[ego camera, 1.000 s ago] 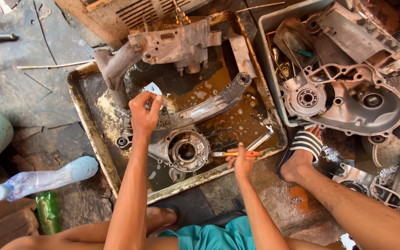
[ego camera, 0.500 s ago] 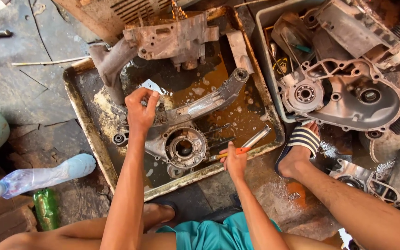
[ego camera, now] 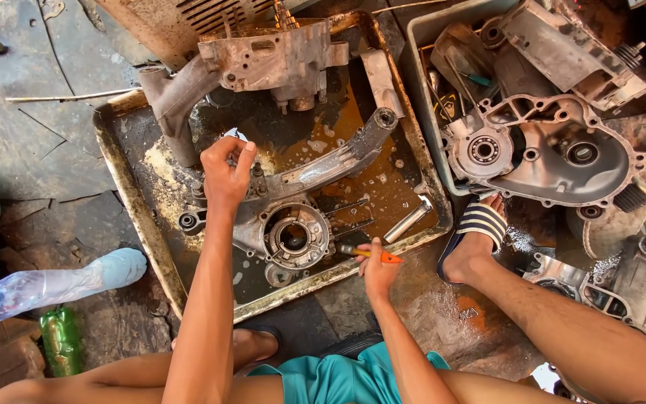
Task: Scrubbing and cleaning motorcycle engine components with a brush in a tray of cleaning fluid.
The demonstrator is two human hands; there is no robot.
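A grimy engine crankcase (ego camera: 293,224) lies in a rusty metal tray (ego camera: 132,202) holding brown oily liquid. My left hand (ego camera: 226,173) hovers over the case's upper left, fingertips pinched on a small pale scrap (ego camera: 233,135). At the tray's near rim my right hand (ego camera: 375,271) grips an orange-handled tool (ego camera: 371,254), its tip aimed at the round bore of the case. A second, bigger casting (ego camera: 263,63) leans across the tray's far side.
A grey tub (ego camera: 420,82) on the right holds more engine covers (ego camera: 543,153). My sandalled foot (ego camera: 476,236) rests beside the tray. A clear plastic bottle (ego camera: 50,283) and a green bottle (ego camera: 60,340) lie at the left. A loose steel pin (ego camera: 407,222) sits in the tray.
My left hand has shifted slightly up and left over the case, still pinching the scrap. My right hand has slid toward the near rim with the tool.
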